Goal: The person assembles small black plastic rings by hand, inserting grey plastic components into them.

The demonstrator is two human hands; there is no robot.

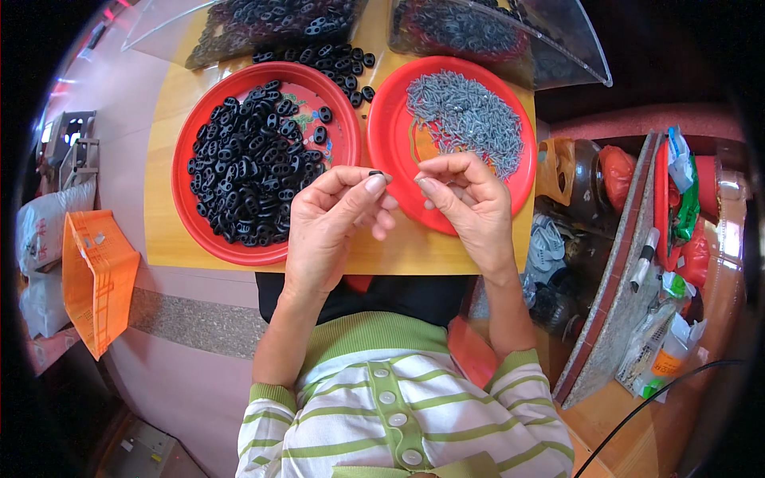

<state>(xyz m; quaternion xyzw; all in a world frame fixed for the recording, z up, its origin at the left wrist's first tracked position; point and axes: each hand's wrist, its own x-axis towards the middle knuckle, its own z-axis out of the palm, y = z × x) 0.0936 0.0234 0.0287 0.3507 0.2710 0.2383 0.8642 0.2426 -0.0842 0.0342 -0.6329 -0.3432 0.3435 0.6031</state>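
My left hand [339,209] pinches a small black plastic piece [376,173] between thumb and forefinger, mostly hidden by the fingertips. To its right, my right hand [472,209] is closed in a pinch; whatever its fingertips hold is too small to make out. The two hands are a little apart, above the table's near part. A red round tray [182,171] at the left holds a heap of black oval two-hole pieces [239,171]. Another red tray [385,107] at the right carries a pile of small thin grey metal parts [462,111], perhaps springs or screws.
Two clear bins [275,28] [486,40] stand at the table's far edge, with loose black pieces [351,68] spilled before them. An orange crate [97,275] is on the floor at left. A cluttered shelf [613,271] stands close on the right; a black cable [645,406] hangs nearby.
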